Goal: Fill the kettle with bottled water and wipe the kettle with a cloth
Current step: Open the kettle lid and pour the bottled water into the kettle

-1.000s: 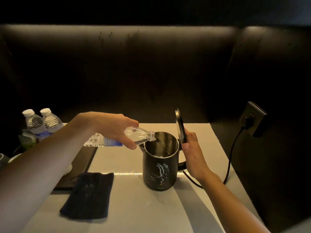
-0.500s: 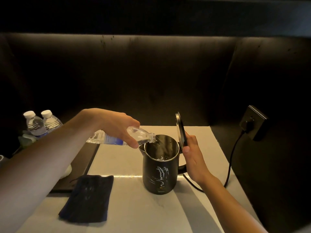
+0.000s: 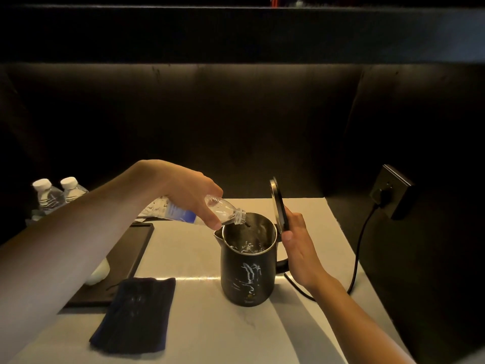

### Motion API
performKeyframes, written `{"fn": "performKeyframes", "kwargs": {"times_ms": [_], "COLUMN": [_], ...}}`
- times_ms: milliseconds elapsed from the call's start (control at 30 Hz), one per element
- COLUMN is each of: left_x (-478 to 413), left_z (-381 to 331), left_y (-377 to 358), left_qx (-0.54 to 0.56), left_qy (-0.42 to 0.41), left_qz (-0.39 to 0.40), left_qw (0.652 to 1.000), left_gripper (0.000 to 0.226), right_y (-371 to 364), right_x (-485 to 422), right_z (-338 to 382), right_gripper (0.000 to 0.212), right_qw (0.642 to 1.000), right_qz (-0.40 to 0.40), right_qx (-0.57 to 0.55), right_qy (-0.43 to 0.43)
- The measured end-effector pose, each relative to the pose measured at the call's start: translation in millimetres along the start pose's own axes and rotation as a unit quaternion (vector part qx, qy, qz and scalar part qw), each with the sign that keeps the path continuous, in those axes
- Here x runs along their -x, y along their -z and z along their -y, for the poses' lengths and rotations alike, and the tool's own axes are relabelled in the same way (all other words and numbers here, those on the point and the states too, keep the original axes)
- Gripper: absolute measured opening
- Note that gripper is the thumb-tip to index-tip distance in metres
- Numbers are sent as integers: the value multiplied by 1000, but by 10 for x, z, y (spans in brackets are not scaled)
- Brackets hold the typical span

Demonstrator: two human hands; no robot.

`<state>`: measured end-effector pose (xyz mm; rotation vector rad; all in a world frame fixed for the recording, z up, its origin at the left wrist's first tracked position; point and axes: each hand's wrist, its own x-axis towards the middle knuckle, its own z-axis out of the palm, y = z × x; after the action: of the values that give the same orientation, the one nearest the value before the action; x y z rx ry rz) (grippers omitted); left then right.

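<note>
Bottle tipped over the open kettle, cloth lying by

The kettle is black with white marbled streaks, standing upright on the pale counter, its lid swung up on edge at the handle side; water glints inside the steel-lined body. The clear plastic bottle, uncapped and with a blue label, lies almost level with its neck angled down over the kettle's rim beside the spout. The dark cloth lies folded flat on the counter, left of and nearer than the kettle, apart from it.
</note>
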<state>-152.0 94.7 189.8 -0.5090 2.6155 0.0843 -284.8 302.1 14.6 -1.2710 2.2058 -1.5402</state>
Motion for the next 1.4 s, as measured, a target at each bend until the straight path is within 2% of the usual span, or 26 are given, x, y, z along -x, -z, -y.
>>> {"fn": "performKeyframes", "kwargs": {"times_ms": [200,433,633,867,967,1067,1200,1300,1400], "left_x": [12,16,-94,-163,-156,-161,-146,-124,-137], "left_z": [-87,-175,-185,-238,-196,-98,113,392,712], "left_y": [79,162,112,69,20,-66,-230,-419,-662], "left_qx": [-28,-64,-41,-72,-82,-33,80,161,276], "left_qy": [-1,-6,9,10,-8,-22,-44,-61,-89], "left_qz": [15,18,21,28,1,-31,-58,-117,-189], "left_qw": [1000,998,999,997,997,999,994,978,938], "left_gripper": [55,60,48,57,60,64,67,82,91], "right_y": [5,1,5,10,2,0,18,11,2], "right_x": [-2,3,8,21,18,15,44,41,43], "right_z": [-28,-7,-1,32,46,54,83,80,91], "right_gripper": [53,50,60,62,61,61,84,68,65], "right_qw": [1000,1000,1000,1000,1000,1000,1000,1000,1000], "right_qz": [3,-3,-9,-10,-9,-13,-11,-10,-11], "right_qx": [-4,4,8,3,2,8,2,7,10], "right_qy": [3,18,22,21,16,9,10,-2,-18]}}
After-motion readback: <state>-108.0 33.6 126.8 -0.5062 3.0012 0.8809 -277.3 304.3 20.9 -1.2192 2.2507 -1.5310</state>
